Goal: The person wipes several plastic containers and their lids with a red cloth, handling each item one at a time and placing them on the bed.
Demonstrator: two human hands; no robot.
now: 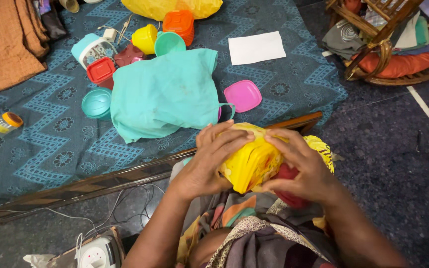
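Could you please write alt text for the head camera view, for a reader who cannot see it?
Seen from above, a person's left hand and right hand clasp a yellow bag wrapped round something red over their lap. Beyond, on a blue patterned rug, lie a teal cloth bag, a pink lid, coloured plastic containers and a white sheet of paper.

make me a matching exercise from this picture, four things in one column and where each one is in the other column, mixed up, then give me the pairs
Things:
1. yellow bag
2. pink lid
3. white paper
4. small jar with orange cap

Places:
A. flat on the blue rug, far side, right of the orange container
B. left edge of the rug
C. between the left hand and right hand
D. beside the right edge of the teal cloth

Pairs: 1-C, 2-D, 3-A, 4-B
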